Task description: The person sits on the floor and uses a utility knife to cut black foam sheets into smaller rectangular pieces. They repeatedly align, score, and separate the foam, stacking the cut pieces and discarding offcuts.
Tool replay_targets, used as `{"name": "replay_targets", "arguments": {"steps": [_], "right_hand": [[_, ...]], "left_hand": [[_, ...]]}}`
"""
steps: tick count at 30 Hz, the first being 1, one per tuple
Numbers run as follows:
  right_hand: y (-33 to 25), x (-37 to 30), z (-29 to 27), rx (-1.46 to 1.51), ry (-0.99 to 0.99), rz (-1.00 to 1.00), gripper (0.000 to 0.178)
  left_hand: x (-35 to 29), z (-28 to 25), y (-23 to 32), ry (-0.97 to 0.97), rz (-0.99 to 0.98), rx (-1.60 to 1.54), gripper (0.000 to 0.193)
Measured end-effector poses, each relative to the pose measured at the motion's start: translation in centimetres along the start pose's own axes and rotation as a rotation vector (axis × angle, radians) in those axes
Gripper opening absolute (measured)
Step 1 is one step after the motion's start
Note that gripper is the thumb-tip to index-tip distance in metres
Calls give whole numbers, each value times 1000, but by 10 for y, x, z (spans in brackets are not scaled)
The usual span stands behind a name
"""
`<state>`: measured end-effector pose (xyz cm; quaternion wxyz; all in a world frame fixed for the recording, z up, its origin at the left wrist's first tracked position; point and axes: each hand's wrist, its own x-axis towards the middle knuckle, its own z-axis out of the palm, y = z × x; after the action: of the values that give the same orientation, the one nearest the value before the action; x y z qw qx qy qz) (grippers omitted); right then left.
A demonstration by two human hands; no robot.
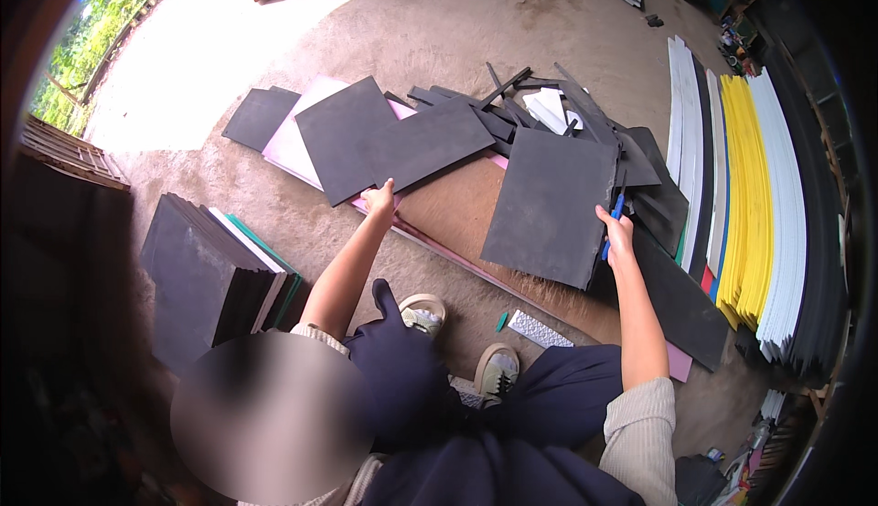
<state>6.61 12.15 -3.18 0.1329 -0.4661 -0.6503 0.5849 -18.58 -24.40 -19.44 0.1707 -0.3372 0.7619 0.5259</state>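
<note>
My left hand (380, 197) is closed on the near edge of a black foam-like sheet (425, 145). Another black sheet (343, 131) lies against it on the left. In my right hand (617, 233) is a slim blue-handled knife (616, 211), its thin dark tip pointing away from me. The thumb of that hand rests at the right edge of a squarish black sheet (551, 204), which has a ragged right side. Whether the fingers also pinch this sheet is hidden. Beneath both hands' sheets lies a brown board (448, 199) with a pink edge.
Black offcuts (498, 108) and white scraps (549, 108) are heaped beyond the board. A stack of black, white and green sheets (197, 273) stands at left. Yellow sheets (745, 195) and other coloured ones line the right. A white textured strip (540, 330) lies near my shoes.
</note>
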Motion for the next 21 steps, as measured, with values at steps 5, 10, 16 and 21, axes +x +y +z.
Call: {"name": "replay_targets", "arguments": {"steps": [5, 10, 16, 21], "right_hand": [[35, 14, 4, -64, -25, 112, 26], [65, 33, 58, 16, -94, 178, 23], [105, 45, 135, -145, -182, 75, 27], [114, 34, 139, -505, 134, -192, 39]], "left_hand": [[-18, 16, 28, -104, 18, -21, 74], [-45, -9, 56, 58, 427, -74, 55], [-68, -59, 33, -61, 554, -367, 40], [-108, -45, -16, -319, 299, -519, 34]]}}
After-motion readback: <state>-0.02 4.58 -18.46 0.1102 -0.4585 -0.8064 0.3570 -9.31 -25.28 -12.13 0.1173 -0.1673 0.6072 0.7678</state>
